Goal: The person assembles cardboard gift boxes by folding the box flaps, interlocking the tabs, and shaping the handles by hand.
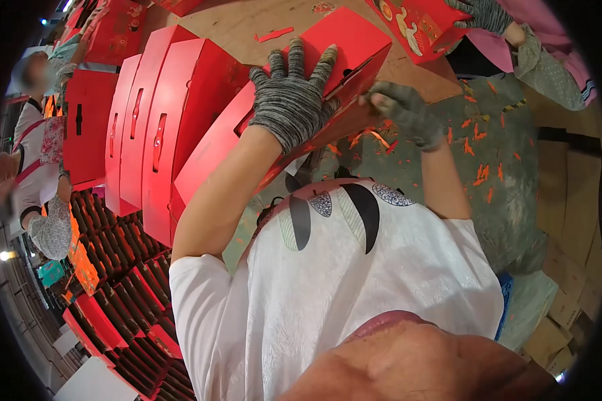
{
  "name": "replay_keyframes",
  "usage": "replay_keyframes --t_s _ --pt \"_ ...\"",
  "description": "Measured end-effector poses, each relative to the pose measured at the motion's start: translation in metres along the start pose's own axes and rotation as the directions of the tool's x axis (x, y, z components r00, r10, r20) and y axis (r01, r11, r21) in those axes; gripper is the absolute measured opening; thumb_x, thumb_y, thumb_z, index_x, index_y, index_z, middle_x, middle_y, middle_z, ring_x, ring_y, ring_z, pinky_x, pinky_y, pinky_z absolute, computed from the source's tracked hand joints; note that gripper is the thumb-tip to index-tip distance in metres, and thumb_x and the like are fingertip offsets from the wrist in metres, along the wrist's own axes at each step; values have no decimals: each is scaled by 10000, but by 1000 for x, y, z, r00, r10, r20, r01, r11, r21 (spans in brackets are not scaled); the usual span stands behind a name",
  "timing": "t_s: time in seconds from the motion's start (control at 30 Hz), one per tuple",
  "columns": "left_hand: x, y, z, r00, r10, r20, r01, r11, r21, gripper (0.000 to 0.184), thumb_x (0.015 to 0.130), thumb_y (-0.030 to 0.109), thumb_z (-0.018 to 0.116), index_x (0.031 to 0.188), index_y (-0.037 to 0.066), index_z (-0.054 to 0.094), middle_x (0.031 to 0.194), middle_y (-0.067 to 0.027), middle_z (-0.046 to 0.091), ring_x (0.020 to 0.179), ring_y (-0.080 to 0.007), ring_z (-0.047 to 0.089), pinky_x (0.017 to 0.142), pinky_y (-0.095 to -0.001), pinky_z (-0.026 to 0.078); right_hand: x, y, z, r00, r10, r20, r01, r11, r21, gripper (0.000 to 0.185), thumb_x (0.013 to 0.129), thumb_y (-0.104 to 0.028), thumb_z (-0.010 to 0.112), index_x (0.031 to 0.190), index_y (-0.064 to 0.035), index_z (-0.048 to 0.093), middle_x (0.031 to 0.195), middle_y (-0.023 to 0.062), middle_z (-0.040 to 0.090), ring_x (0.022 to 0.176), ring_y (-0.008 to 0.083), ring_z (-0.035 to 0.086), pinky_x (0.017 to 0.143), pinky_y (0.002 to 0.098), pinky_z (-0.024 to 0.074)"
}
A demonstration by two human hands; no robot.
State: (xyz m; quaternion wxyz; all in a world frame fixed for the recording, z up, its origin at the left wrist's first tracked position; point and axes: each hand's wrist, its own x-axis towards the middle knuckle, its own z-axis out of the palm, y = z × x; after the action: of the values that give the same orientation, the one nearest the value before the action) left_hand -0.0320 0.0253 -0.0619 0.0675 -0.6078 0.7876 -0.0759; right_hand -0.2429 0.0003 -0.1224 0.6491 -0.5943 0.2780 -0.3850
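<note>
My left hand (294,93), in a grey knitted glove, lies flat with fingers spread on the top face of a red cardboard box (354,40). The box is tilted, and its near side has a cut-out slot. My right hand (408,113), in a grey-green glove with a bare fingertip showing, is curled closed beside the box's right side. Whatever its fingers hold, if anything, is hidden and slightly blurred. Orange-red paper scraps (381,139) hang or lie just below that hand. Several red boxes with handles (164,134) stand in a row to the left.
Across the wooden table (241,20), another person's gloved hand (481,13) rests on a printed red box (418,27). At left stands a co-worker (37,140). Stacked red boxes (130,301) fill the lower left. Scraps litter the green floor (502,220); brown cartons (575,227) stand right.
</note>
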Motion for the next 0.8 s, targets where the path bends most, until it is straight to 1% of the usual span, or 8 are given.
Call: replay_keyframes --t_s 0.17,0.2,0.27,0.4,0.47,0.6,0.67,0.8 --pt "0 1 -1 999 -5 51 4 1000 14 774 844 524 514 1465 243 146 1454 -243 212 1286 -459 288 927 -656 306 48 26 10 996 -57 -66 1 764 -645 545 863 -535 539 794 -10 666 572 101 610 546 199 609 570 310 517" --pt "0 -1 0 999 -8 54 8 1000 6 779 843 525 514 1465 237 145 1455 -245 210 1286 -466 286 930 -659 301 50 18 14 996 -56 -70 -2 764 -645 545 863 -535 539 794 -10 666 572 101 610 546 199 609 570 310 517" --pt "-2 0 1 998 -3 58 3 1000 -3 784 842 527 515 1465 230 143 1456 -246 208 1287 -472 284 934 -662 296 57 -7 20 901 406 -151 -433 840 -328 534 854 -517 559 783 2 660 593 129 626 557 202 637 573 302 531" --pt "-4 5 -2 1000 9 28 -8 1000 -18 773 850 549 489 1465 222 154 1449 -252 218 1281 -486 285 941 -664 283 45 -7 20 920 381 -95 -390 915 -108 544 845 -511 568 764 20 654 605 139 636 581 209 658 575 300 544" --pt "-5 4 -2 1000 -1 30 2 1000 -25 761 853 557 478 1463 228 164 1446 -254 222 1281 -488 283 943 -665 278 38 19 17 991 -122 -54 96 932 -350 494 859 -447 577 762 32 649 604 144 638 556 204 654 563 291 548" --pt "1 -4 9 998 -12 -63 5 994 -111 698 857 560 467 1445 261 237 1433 -246 248 1274 -471 299 946 -658 271 37 22 19 955 -294 -40 252 874 -416 430 867 -374 592 756 38 650 604 135 640 544 196 652 544 293 543" --pt "1 -4 11 996 -23 -90 11 992 -130 674 857 556 471 1436 281 263 1425 -242 261 1267 -461 311 946 -652 272 39 7 24 943 302 -141 -296 953 62 397 858 -348 613 784 41 648 556 110 616 489 167 619 524 281 529" --pt "4 -3 4 996 -56 -69 45 986 -158 614 865 526 473 1419 335 287 1411 -230 286 1247 -437 339 940 -638 285 38 -9 24 834 530 -153 -542 838 -53 366 866 -332 607 801 27 642 566 77 603 485 136 587 497 264 509"
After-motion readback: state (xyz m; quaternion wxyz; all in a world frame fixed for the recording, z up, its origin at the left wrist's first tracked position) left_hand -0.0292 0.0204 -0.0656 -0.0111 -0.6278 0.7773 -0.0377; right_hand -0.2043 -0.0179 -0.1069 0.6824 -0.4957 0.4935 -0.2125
